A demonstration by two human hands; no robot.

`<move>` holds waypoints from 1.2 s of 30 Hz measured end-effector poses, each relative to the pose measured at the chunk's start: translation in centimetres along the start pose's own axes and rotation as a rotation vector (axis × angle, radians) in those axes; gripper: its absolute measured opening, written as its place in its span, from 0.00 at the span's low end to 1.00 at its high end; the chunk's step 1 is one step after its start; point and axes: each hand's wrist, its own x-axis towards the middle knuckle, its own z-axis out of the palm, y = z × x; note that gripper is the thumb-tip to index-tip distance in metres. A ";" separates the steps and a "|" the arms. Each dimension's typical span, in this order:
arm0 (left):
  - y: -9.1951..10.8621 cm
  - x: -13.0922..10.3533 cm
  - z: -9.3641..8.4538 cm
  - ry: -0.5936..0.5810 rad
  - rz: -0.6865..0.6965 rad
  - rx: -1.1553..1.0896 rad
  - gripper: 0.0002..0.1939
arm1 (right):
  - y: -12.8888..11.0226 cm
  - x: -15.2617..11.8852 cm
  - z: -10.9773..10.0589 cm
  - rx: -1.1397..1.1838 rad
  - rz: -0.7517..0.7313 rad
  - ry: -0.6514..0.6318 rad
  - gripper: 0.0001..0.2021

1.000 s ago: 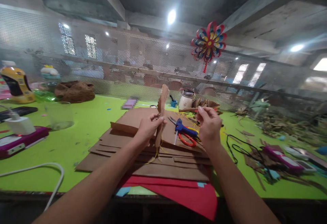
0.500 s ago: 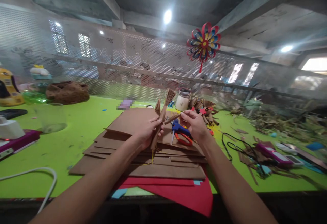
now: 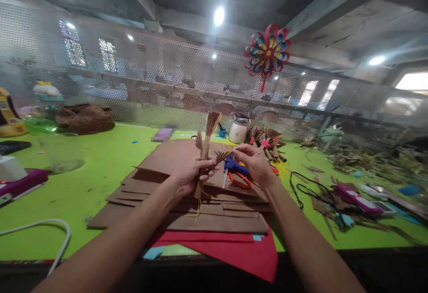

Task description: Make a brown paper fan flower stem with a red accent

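My left hand (image 3: 197, 175) is wrapped round a rolled brown paper figure (image 3: 206, 143) with a pleated fan at its top and smaller fans at its sides. Yellow thread (image 3: 198, 208) dangles below it. To the right, my right hand (image 3: 252, 161) pinches the tip of the right-side fan (image 3: 223, 154) or a thread there; the exact hold is too small to tell. A blue glue gun (image 3: 236, 166) and orange-handled scissors (image 3: 241, 180) lie between and below the hands on stacked brown paper (image 3: 160, 152).
Red paper (image 3: 234, 250) lies under the stack. Behind are a white jar (image 3: 238, 129) and finished brown paper pieces (image 3: 272, 143) with red stars. A clear cup (image 3: 63, 154) stands left; a black cord (image 3: 312, 190) and paper scraps lie right.
The paper figure in my left hand has tilted more upright, its top moving left. My right hand has shifted slightly left. The whole view has moved a little.
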 end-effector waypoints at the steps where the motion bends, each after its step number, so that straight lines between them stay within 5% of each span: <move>1: -0.1 0.1 -0.1 0.014 0.010 -0.003 0.09 | 0.1 0.0 0.0 0.000 0.011 0.008 0.08; 14: -0.8 0.9 -0.9 0.222 0.058 0.050 0.10 | 2.1 -0.9 3.0 -0.031 0.215 -0.058 0.13; 28: -1.5 0.9 -0.9 0.223 0.016 0.073 0.10 | 3.4 -1.2 4.3 -0.427 -0.004 0.064 0.11; 36: -1.5 0.8 -0.8 0.137 0.017 0.075 0.07 | 2.7 -1.2 4.4 -0.214 0.079 0.050 0.12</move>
